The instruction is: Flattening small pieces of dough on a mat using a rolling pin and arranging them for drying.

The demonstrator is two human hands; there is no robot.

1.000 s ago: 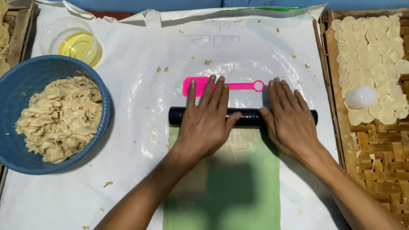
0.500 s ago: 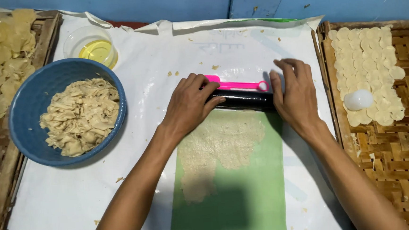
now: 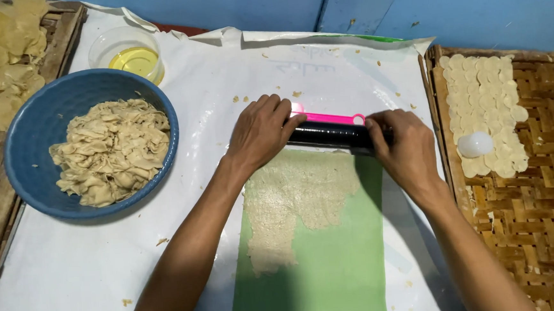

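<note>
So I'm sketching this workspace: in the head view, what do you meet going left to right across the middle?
Blue bowl of dough scraps → left hand → black rolling pin → right hand → white egg-shaped object on the woven tray.

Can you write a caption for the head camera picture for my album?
Both hands, left hand and right hand, grip a black roller above flattened dough on a green sheet.
</note>
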